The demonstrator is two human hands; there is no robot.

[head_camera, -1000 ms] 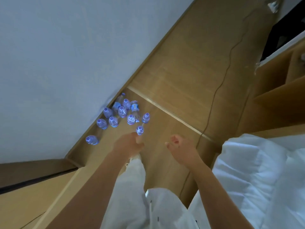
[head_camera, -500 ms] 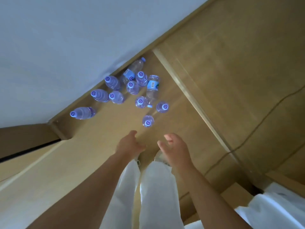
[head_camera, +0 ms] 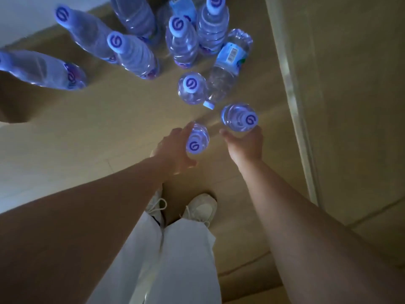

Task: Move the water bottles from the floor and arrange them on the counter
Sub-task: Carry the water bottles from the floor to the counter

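Note:
Several clear water bottles with blue caps stand on the wooden floor by the wall. My left hand (head_camera: pixel 175 150) wraps around the nearest upright bottle (head_camera: pixel 197 139), fingers behind it and thumb in front. My right hand (head_camera: pixel 246 142) cups the bottle to its right (head_camera: pixel 238 117) from the near side. Just beyond stands another upright bottle (head_camera: pixel 191 87), and a bottle with a light blue label (head_camera: pixel 225 69) lies on its side next to it. The counter is out of view.
More bottles (head_camera: pixel 135 55) cluster toward the white wall (head_camera: pixel 26 16) at the top left. A pale threshold strip (head_camera: pixel 291 84) runs down the floor on the right. My two white shoes (head_camera: pixel 200 208) stand just behind the hands.
The view has dropped much closer to the floor. Both hands have reached forward from empty air onto the two nearest bottles.

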